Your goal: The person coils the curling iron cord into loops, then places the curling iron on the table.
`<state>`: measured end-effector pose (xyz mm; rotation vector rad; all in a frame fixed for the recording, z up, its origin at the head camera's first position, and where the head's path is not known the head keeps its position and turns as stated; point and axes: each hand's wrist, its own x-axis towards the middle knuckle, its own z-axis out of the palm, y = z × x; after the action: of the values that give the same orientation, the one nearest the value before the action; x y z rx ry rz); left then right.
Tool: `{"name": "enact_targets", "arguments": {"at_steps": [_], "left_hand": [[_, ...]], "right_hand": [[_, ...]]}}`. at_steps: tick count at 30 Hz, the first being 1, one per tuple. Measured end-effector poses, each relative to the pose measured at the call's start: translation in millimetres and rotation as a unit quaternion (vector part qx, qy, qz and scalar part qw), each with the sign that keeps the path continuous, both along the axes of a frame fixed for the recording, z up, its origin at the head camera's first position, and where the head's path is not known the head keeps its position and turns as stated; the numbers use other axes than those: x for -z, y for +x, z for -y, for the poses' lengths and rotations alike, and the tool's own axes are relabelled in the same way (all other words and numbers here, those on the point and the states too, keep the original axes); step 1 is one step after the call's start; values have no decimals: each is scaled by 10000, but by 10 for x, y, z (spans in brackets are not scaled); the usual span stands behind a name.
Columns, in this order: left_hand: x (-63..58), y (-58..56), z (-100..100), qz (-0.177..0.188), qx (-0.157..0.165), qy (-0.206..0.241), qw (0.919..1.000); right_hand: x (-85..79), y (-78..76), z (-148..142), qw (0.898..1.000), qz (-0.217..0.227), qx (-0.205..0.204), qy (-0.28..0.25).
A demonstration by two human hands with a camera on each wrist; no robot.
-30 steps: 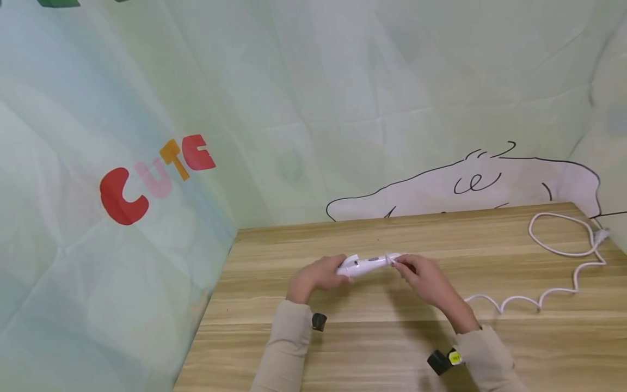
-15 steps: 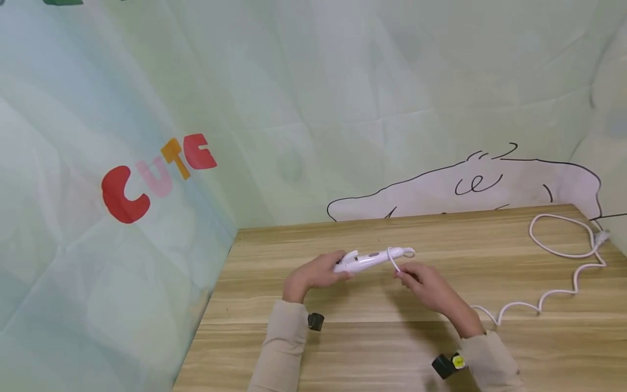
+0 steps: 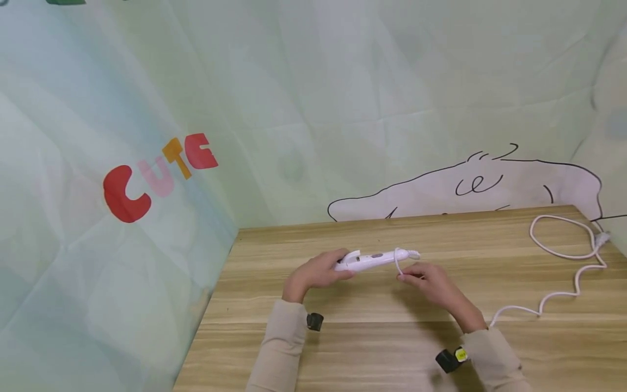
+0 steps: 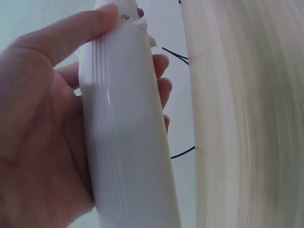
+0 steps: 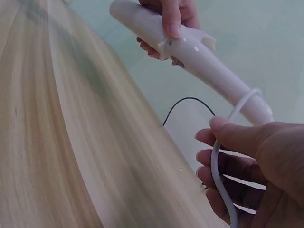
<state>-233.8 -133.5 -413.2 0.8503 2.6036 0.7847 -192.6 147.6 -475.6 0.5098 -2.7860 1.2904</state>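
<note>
A white curling iron is held above the table, its lever side turned up and its tail pointing right in the head view. My left hand grips its thick barrel end; in the left wrist view the thumb lies along the white barrel. The white power cord leaves the tail and crosses over the handle near that end. Below the tail, my right hand pinches this cord between thumb and forefinger, with the other fingers bent behind it.
More of the cord runs in waves across the wooden table to a loop and plug at the far right corner. A printed fabric backdrop rises behind and left of the table.
My right hand has moved from the tail to just below it, drawing the cord down. The cord's crossing has slid toward the tail. Cord on the table has been pulled along. The left hand barely moves.
</note>
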Motion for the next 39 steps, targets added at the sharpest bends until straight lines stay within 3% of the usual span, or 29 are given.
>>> {"name": "enact_targets", "arguments": {"at_steps": [6,13,20,27,30,34,39], "left_hand": [[-46,8,5,82,154,65,9998],[-111,53,20,237,406,107,9988],[-187,102,25,310,678,-9,9972],[-244,143,-29,308,935,-242,9949],[-257,157,-48,229,1047,-327,9937],[-298,186,-64,181,1061,-436,9932],[-333,218,-93,80,1043,-596,9927]], "right_hand": [[-25,-28,-117,9990,99,-340,-284],[-86,-63,-247,9938,726,-613,-574],[-192,-160,-342,9924,719,-973,-214],[-372,-260,-376,9902,172,-1273,547],[-445,-292,-374,9889,346,-1371,455],[-537,-303,-375,9891,495,-1312,439],[-670,-271,-331,9911,276,-1039,786]]}}
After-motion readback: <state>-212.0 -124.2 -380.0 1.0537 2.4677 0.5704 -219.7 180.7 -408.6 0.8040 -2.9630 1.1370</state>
